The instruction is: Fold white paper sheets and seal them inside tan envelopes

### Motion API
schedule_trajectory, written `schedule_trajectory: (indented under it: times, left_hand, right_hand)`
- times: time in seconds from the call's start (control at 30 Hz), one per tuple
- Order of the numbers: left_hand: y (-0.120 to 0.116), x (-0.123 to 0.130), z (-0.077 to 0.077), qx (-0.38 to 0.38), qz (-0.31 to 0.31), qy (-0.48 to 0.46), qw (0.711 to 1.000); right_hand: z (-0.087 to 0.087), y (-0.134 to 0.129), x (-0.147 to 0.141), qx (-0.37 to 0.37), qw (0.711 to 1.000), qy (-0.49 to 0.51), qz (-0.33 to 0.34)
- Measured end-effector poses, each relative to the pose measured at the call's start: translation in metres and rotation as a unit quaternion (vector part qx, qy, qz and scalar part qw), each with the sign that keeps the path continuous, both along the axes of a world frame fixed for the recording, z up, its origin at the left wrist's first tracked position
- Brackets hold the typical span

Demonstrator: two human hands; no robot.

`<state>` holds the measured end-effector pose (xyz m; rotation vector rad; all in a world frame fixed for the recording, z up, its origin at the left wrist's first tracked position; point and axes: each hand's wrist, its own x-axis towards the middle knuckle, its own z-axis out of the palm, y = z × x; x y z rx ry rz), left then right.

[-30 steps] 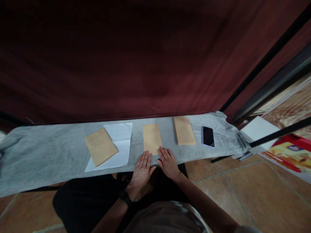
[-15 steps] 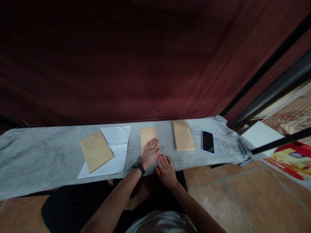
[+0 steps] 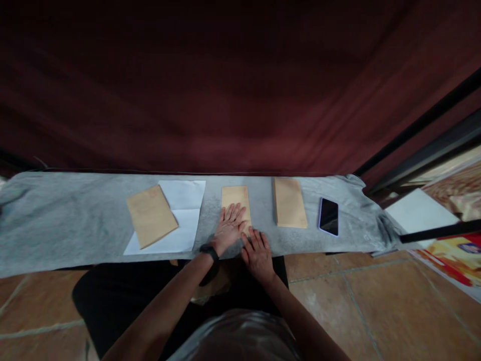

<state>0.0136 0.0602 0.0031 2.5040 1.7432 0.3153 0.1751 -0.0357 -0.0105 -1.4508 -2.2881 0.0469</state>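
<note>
A brown paper envelope [image 3: 235,193] lies flat in the middle of the cloth-covered table, its near part hidden under my hands. My left hand [image 3: 229,225], with a dark band on the wrist, rests flat on it with fingers spread. At the envelope's lower right corner is my right hand [image 3: 258,255], palm down, fingers stretched out and touching the near edge. To the right sits a stack of brown envelopes [image 3: 290,203]. On the left, another brown envelope or small stack [image 3: 152,215] lies askew over white paper sheets [image 3: 188,225] with a crease.
A phone with a pale purple rim [image 3: 328,216] lies on the grey cloth [image 3: 93,215] at the right. Behind the table hangs a dark red curtain [image 3: 225,110]. A black metal bar [image 3: 432,234] and a white board [image 3: 423,213] stand past the right end.
My left hand has its fingers more widely spread on the envelope, and my right hand stays at its near corner. The whole view has shifted slightly; the other things lie as before.
</note>
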Motion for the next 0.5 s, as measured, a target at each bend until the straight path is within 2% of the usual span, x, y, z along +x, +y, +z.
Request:
schedule_trajectory:
  times: [0.23, 0.33, 0.5]
  left_hand:
    - [-0.057, -0.031, 0.008, -0.008, -0.007, 0.003, 1.000]
    - [-0.066, -0.041, 0.011, -0.042, -0.026, 0.005, 0.999]
    - [-0.063, -0.047, 0.016, -0.090, -0.060, 0.011, 0.994]
  right_hand:
    - [-0.006, -0.001, 0.001, 0.004, 1.000, 0.004, 0.009]
    - [-0.007, -0.001, 0.002, 0.004, 1.000, 0.004, 0.012]
    - [-0.001, -0.001, -0.001, -0.005, 1.000, -0.005, 0.004]
